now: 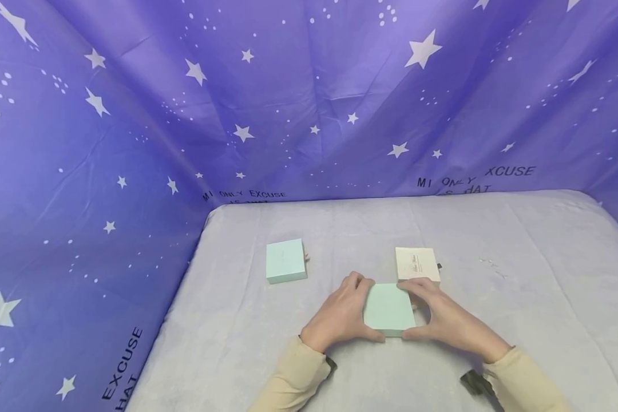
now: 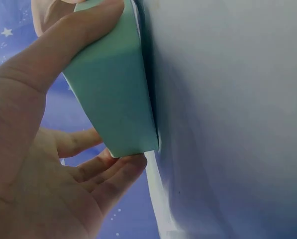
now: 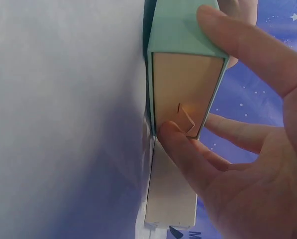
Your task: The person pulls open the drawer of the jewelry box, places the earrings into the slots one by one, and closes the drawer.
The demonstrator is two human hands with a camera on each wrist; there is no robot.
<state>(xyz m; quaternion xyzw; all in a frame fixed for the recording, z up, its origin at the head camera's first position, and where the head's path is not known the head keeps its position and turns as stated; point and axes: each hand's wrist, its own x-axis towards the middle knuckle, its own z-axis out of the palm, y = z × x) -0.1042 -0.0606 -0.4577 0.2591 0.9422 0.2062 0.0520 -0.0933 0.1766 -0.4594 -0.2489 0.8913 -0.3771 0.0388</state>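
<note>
A mint-green drawer box [image 1: 389, 309] lies flat on the cloth, with both hands around it. My left hand [image 1: 342, 315] grips its left part, thumb at the near side and fingers at the far corner. On the right part my right hand [image 1: 445, 320] holds it the same way, thumb near and fingers far. In the right wrist view the pale drawer end [image 3: 185, 82] sits inside the green sleeve, with a small ribbon tab [image 3: 187, 119] beside a fingertip. The left wrist view shows the plain closed side [image 2: 113, 104] of the box.
A cream drawer box [image 1: 414, 263] with a dark tab stands just behind the held box. Another mint-green box [image 1: 285, 261] lies farther left, its ribbon tab facing right. Some small shiny pieces [image 1: 493, 266] lie at the right. A purple star-patterned curtain [image 1: 314, 103] rises behind the grey cloth [image 1: 226, 355].
</note>
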